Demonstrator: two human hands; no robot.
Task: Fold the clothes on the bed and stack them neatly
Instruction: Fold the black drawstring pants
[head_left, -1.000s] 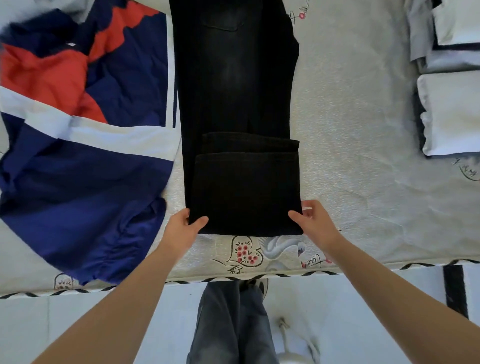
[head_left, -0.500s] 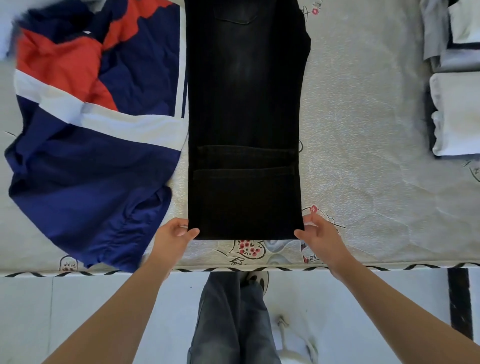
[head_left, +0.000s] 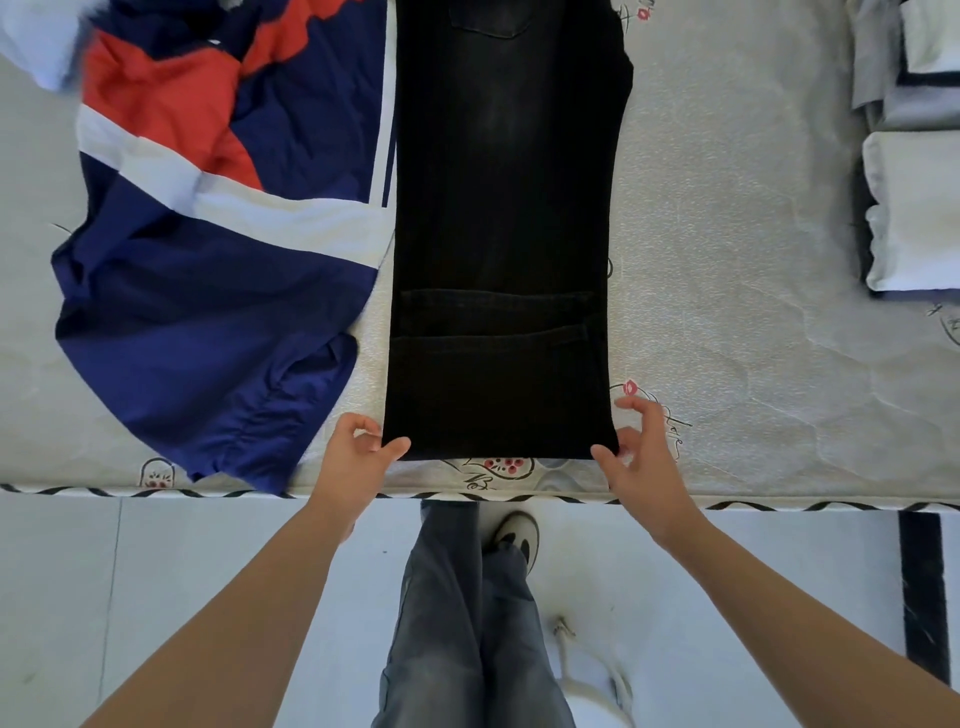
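Note:
Black jeans (head_left: 498, 182) lie lengthwise on the bed (head_left: 753, 322), their leg ends folded up over the thighs so a doubled panel faces me. My left hand (head_left: 358, 457) pinches the near left corner of that fold, thumb on top and fingers curled. At the near right corner is my right hand (head_left: 636, 457); its thumb touches the corner and its fingers are spread loosely beside the jeans' right edge. A crumpled navy, red and white jacket (head_left: 218, 312) lies unfolded left of the jeans.
Folded white clothes (head_left: 914, 208) are stacked at the right edge of the bed, with folded grey and white pieces (head_left: 883, 57) behind them. The bed's striped front edge (head_left: 779, 503) runs just below my hands. My legs and a shoe stand on the tiled floor.
The jeans' folded end has slid toward me, closer to the bed's front edge, with both hands at its corners. My right hand's fingers have spread out.

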